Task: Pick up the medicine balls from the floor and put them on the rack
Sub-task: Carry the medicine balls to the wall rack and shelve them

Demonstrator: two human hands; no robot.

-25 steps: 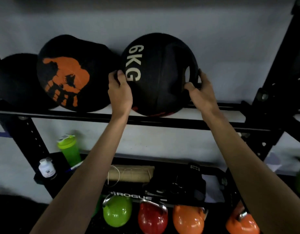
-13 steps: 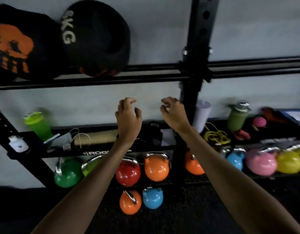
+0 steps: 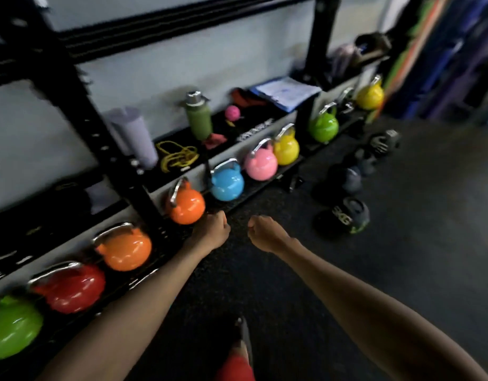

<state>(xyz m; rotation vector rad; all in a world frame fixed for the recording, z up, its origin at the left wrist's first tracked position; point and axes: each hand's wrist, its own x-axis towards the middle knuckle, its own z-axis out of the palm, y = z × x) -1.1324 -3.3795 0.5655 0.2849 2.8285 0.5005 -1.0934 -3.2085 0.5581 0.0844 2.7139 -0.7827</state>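
Both of your hands are empty: the left hand (image 3: 213, 229) and the right hand (image 3: 265, 232) sit at mid-frame, each curled into a loose fist, close together but not touching, over bare dark floor (image 3: 402, 270).

The balls you need lie on the floor at the right of the frame. The nearest medicine ball (image 3: 344, 217) is dark with pale lettering and a green mark, just right of centre. Beyond it, toward the upper right, is a cluster of dark balls (image 3: 347, 177), and furthest back a ball printed with a pale hand (image 3: 383, 143). That part of the frame is smeared, so how many balls make up the cluster cannot be told for sure.

Take the nearest ball first. Step toward it so it sits between your feet and your hands rather than out at arm's reach, and open both fists wide before you get down. Bend at the knees, put one palm on each side of it, slightly underneath, and bring it in to your chest before you stand. It may be heavy, so don't snatch it one-handed.

The rack (image 3: 80, 111) runs up the left side, with its upper bars at upper left. Mind the coloured kettlebells (image 3: 227, 182) along its bottom shelf as you turn back, and keep your toes clear of them.
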